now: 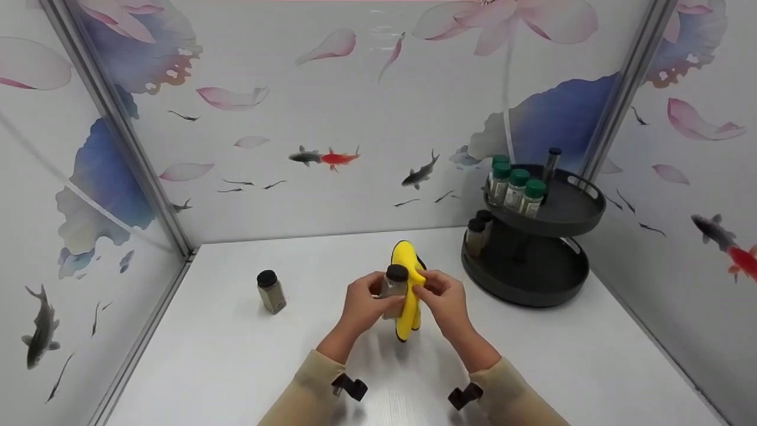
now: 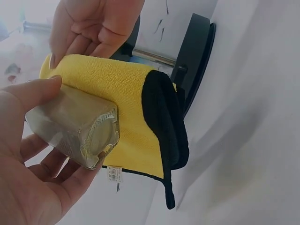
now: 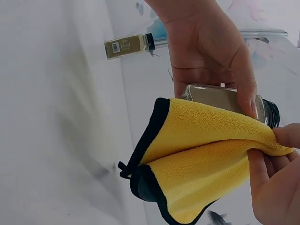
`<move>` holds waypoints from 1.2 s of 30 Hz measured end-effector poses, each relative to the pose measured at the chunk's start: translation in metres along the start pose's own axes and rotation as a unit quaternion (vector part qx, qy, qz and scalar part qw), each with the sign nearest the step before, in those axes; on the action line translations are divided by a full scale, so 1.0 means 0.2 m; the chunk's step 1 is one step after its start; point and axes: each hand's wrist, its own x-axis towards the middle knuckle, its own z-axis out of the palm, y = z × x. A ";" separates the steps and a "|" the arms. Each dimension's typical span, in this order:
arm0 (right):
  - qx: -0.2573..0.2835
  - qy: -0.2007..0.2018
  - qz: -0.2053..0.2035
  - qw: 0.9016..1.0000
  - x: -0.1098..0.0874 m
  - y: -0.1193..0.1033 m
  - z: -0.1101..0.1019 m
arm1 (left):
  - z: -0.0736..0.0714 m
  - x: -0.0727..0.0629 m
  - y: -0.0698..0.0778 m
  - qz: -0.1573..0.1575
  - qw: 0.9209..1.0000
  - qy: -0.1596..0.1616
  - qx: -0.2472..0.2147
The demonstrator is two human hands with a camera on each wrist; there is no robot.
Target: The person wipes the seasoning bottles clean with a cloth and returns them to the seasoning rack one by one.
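Note:
My left hand (image 1: pixel 364 303) grips a square glass spice jar (image 1: pixel 392 290) with a black lid, raised over the white table. Its clear base shows in the left wrist view, where the jar (image 2: pixel 75 124) lies between thumb and fingers. Pinched by my right hand (image 1: pixel 445 299) is a folded yellow cloth (image 3: pixel 201 154) with black edging and a small loop. The cloth lies right against the jar's side and hangs down past it. Left of both hands, a second black-lidded jar (image 1: pixel 271 293) stands upright on the table.
At the right stands a black two-tier round rack (image 1: pixel 526 290). Several green-lidded jars (image 1: pixel 516 188) and a slim dark bottle (image 1: pixel 551 168) stand on its upper tier; black-lidded jars (image 1: pixel 475 236) are on the lower one. Printed panels (image 1: pixel 331 195) wall in the white table (image 1: pixel 207 355).

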 end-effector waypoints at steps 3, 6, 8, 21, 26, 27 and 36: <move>-0.013 0.003 0.003 1.000 -0.01 0.01 0.01 | 0.00 0.00 -0.01 0.000 1.000 0.002 -0.003; -0.028 0.007 0.003 1.000 -0.01 0.02 0.03 | -0.01 0.00 -0.02 0.001 1.000 0.007 -0.006; -0.039 0.008 0.004 0.999 -0.01 0.03 0.03 | -0.01 0.00 -0.02 0.000 1.000 0.009 -0.007; -0.050 0.040 -0.015 0.998 -0.04 -0.02 0.01 | 0.01 -0.01 -0.01 0.014 1.000 -0.027 -0.009; -0.056 0.054 -0.031 0.996 -0.07 -0.04 0.03 | 0.00 -0.01 0.00 0.016 0.999 -0.027 -0.009; -0.051 0.055 -0.029 0.997 -0.08 -0.03 0.03 | -0.01 -0.01 0.00 0.016 1.000 -0.026 -0.009; -0.023 0.035 -0.014 0.999 -0.07 0.02 0.08 | -0.04 0.00 0.02 0.025 0.999 -0.013 -0.023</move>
